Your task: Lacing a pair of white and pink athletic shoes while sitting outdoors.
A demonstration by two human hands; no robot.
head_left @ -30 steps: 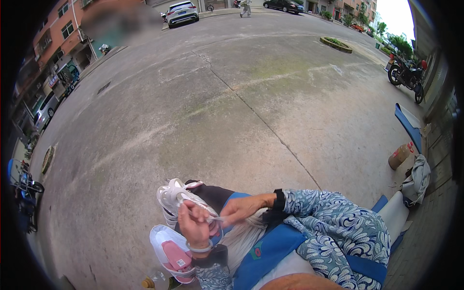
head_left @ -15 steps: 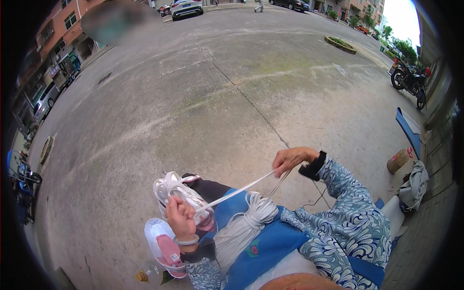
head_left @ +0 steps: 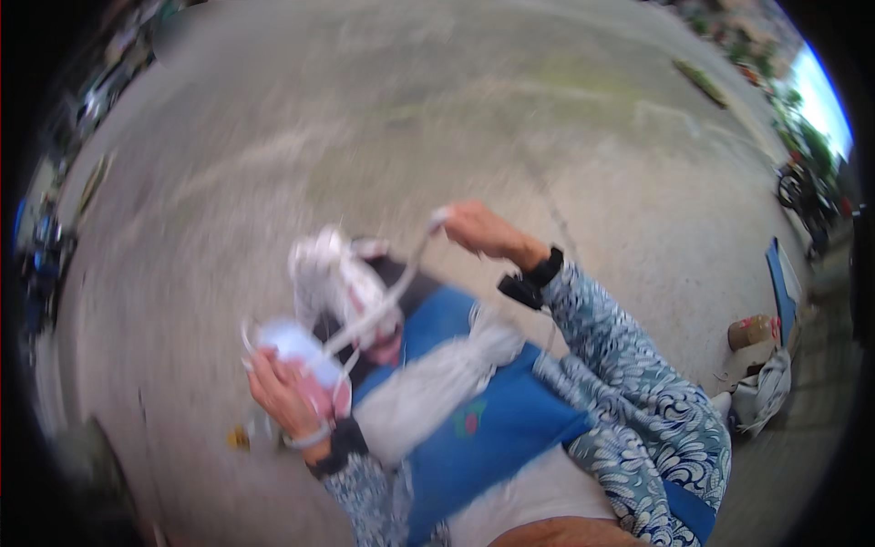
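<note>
My right hand (head_left: 478,230) is raised above my lap and pinches a white cord (head_left: 417,260). From there the cord slants down toward my left hand (head_left: 284,394), whose fingers are closed on it; a small loop stands out beside the fingertips. Motion blurs both hands. On my blue apron (head_left: 510,410) lies a gathered bundle of white cords (head_left: 428,378). A second white bundle (head_left: 319,255) rests on the pink and white shoe (head_left: 378,342) farther out. Behind my left hand shows another pink and white shoe (head_left: 305,351), partly covered.
A brown-filled bottle (head_left: 749,333) stands on the concrete ground (head_left: 437,128) at right, near a pale cloth bag (head_left: 764,392) and a blue panel (head_left: 781,287). A yellow-capped clear object (head_left: 239,438) lies at lower left. Motorbikes stand at both sides.
My right hand has risen away from me and leftward, while my left hand has moved left and slightly down. The cord between them, taut before, now hangs looser. The whole view has shifted.
</note>
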